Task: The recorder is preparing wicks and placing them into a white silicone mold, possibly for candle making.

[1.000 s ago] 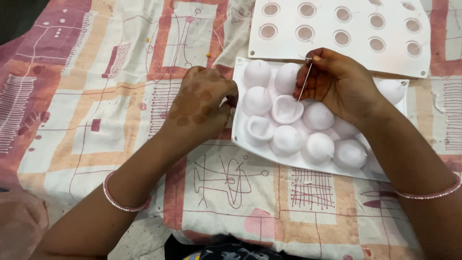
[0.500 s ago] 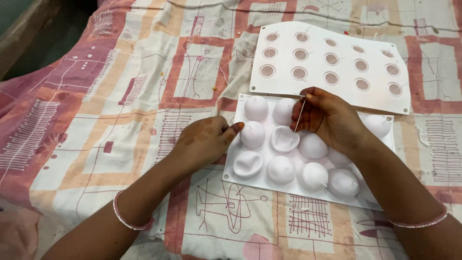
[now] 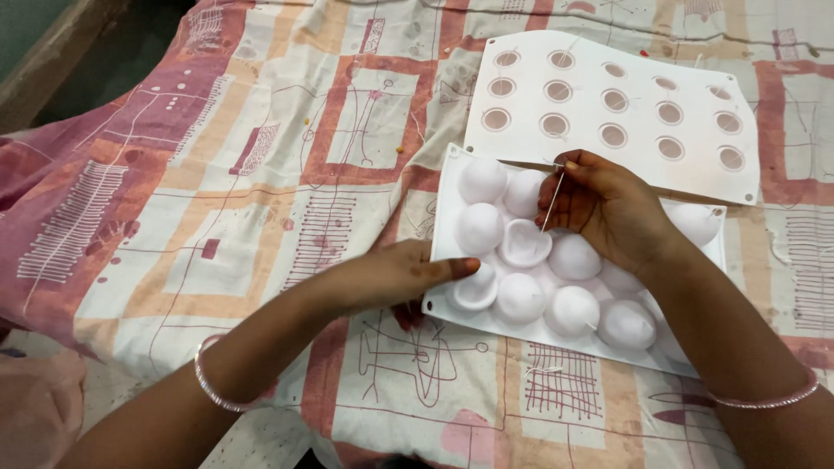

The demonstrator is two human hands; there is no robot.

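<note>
Right hand [image 3: 612, 208] over the white mould [image 3: 445, 227] of round domes, thumb and forefinger pinched shut on a thin needle [image 3: 552, 198] slanting down toward 7 o'clock, tip over a pushed-in dome [image 3: 524, 243]. Left hand [image 3: 395, 278] at the mould's 8 o'clock corner, fingers stretched flat and close together, tips resting by a dented dome [image 3: 476, 291] at the near edge, thumb tucked under the rim. Mould lying on a patterned cloth [image 3: 261, 174], just at 6 o'clock of a flat white tray [image 3: 521, 139] with rows of round holes, edges overlapping. Bangle [image 3: 208, 391] on left wrist, another [image 3: 764, 399] on right.
</note>
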